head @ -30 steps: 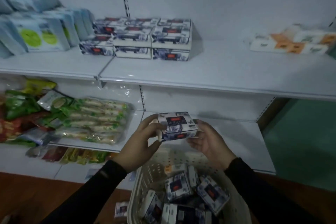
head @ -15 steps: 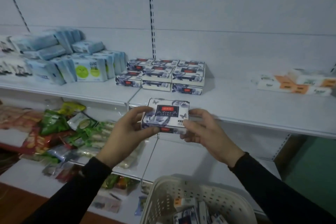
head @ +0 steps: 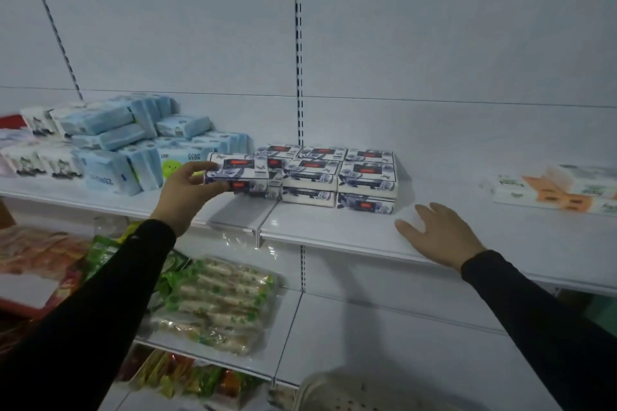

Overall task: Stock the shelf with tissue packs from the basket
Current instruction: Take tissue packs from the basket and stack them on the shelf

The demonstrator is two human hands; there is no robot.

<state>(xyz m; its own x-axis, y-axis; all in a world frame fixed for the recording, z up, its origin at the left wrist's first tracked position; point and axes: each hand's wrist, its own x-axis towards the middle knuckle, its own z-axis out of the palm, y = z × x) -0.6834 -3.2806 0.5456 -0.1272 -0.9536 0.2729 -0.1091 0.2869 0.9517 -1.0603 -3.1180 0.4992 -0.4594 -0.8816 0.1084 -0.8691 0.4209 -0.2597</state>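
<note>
Head view shows my left hand (head: 187,188) pinching a tissue pack (head: 237,169) by its left end, left of centre, over the stacked packs (head: 337,175) on the shelf (head: 334,230). My right hand (head: 437,232) hovers flat and open. I judge the pack light and squashy; its long axis runs left-right, label up.

1. A shop aisle: white metal shelving (head: 334,223) with slotted uprights (head: 299,43) at 12 o'clock.
2. Stacked tissue packs (head: 337,173) at centre, packaged snacks (head: 217,304) at 7 o'clock, a basket (head: 350,394) at 6.
</note>
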